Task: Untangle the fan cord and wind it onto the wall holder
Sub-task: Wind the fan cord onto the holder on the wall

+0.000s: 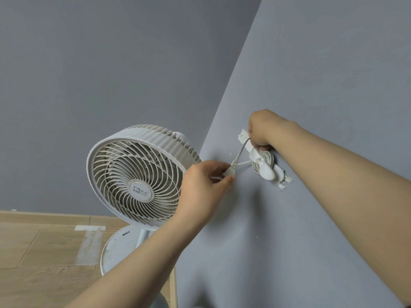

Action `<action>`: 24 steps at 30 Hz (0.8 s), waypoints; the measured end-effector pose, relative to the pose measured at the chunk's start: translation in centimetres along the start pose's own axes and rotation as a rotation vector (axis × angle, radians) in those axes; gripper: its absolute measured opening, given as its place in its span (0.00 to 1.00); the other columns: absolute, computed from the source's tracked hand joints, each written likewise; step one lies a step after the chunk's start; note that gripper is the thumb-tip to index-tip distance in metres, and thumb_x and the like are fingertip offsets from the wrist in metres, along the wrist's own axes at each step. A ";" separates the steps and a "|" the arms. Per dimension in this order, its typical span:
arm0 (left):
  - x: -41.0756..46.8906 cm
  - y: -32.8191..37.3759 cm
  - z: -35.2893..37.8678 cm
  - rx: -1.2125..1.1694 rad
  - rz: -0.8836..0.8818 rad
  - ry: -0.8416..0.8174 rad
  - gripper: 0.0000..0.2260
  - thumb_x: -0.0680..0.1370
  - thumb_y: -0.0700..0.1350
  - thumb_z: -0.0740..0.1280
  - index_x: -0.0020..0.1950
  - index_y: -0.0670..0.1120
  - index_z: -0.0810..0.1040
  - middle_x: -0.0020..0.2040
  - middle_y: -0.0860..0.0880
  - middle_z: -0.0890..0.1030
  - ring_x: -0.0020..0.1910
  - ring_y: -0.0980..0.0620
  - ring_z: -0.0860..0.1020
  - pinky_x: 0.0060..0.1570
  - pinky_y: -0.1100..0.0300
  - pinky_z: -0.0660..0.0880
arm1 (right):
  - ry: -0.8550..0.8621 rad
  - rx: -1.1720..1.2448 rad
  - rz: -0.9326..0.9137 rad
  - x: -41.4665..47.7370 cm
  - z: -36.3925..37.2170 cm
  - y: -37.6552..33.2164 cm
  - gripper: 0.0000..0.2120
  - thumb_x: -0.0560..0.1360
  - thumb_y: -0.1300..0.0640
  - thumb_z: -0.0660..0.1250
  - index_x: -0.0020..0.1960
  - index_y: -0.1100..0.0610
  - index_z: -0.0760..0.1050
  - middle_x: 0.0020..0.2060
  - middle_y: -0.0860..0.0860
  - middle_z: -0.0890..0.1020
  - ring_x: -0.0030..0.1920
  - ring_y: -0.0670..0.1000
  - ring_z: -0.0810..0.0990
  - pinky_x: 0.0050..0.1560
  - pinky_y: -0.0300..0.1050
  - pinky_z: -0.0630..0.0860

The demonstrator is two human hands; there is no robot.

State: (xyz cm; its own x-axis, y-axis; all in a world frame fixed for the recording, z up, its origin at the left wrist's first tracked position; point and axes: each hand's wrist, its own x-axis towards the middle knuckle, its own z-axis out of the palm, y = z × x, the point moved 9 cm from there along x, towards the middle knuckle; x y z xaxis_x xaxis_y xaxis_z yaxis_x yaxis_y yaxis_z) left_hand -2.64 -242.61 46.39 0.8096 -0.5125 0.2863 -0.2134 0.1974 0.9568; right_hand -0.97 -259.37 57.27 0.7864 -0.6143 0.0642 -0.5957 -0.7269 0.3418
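Observation:
A white standing fan (138, 172) stands in the room corner, its grille tilted up. On the grey wall to its right a white holder (265, 171) is stuck on with white tape. Several turns of the white cord (268, 157) lie wound around the holder. My left hand (206, 183) pinches the white plug (230, 171) at the cord's end, just left of the holder. From the plug the cord arches up to my right hand (261, 130), which pinches it at the holder's upper end. A second thin strand runs from the holder toward my left hand.
Two grey walls meet behind the fan. The fan's round white base (120, 245) rests on a wooden floor (40, 263) with a strip of white tape (90, 228) near the skirting. My right forearm crosses the right-hand wall.

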 end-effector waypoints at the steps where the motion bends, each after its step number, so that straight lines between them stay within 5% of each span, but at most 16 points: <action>1: 0.1 0.1 0.0 -0.002 0.005 -0.004 0.05 0.71 0.39 0.70 0.43 0.47 0.84 0.35 0.48 0.85 0.36 0.49 0.83 0.45 0.49 0.81 | 0.036 -0.015 -0.014 -0.2 -0.2 -0.1 0.06 0.69 0.67 0.67 0.45 0.60 0.80 0.38 0.57 0.79 0.40 0.58 0.79 0.41 0.44 0.76; 4: 0.3 0.2 -0.1 -0.003 0.006 -0.020 0.05 0.71 0.38 0.70 0.42 0.47 0.84 0.35 0.46 0.85 0.37 0.47 0.83 0.45 0.48 0.81 | 0.126 -0.010 -0.035 -0.6 -1.0 0.4 0.09 0.70 0.65 0.64 0.49 0.61 0.80 0.46 0.59 0.81 0.49 0.60 0.81 0.49 0.46 0.78; 9: -0.1 -0.9 -0.3 -0.024 -0.036 -0.038 0.08 0.71 0.39 0.71 0.50 0.45 0.84 0.40 0.45 0.85 0.39 0.46 0.84 0.48 0.49 0.81 | 0.143 0.034 -0.049 -2.0 -1.2 1.4 0.09 0.70 0.66 0.63 0.46 0.60 0.80 0.47 0.57 0.82 0.49 0.59 0.80 0.50 0.47 0.79; 16: -1.7 -1.0 1.0 -0.054 -0.057 -0.168 0.07 0.72 0.36 0.70 0.42 0.48 0.84 0.34 0.42 0.83 0.33 0.50 0.80 0.48 0.47 0.81 | 0.212 0.115 -0.138 -5.6 -1.7 1.7 0.13 0.70 0.69 0.59 0.41 0.52 0.76 0.38 0.50 0.75 0.43 0.55 0.76 0.41 0.42 0.68; 24: -3.0 -0.8 2.0 -0.019 -0.039 -0.264 0.08 0.74 0.38 0.69 0.52 0.41 0.84 0.36 0.44 0.83 0.33 0.53 0.79 0.46 0.58 0.80 | 0.125 0.182 0.010 -9.5 -0.7 2.9 0.15 0.70 0.69 0.59 0.38 0.51 0.76 0.35 0.49 0.76 0.34 0.52 0.76 0.31 0.40 0.67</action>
State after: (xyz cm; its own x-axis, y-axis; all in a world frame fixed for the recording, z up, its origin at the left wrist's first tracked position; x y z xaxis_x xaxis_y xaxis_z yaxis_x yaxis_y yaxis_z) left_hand -5.94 -242.90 44.84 0.6461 -0.7196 0.2544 -0.1719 0.1876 0.9671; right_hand -10.07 -255.38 58.26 0.7874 -0.5876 0.1862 -0.6147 -0.7711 0.1660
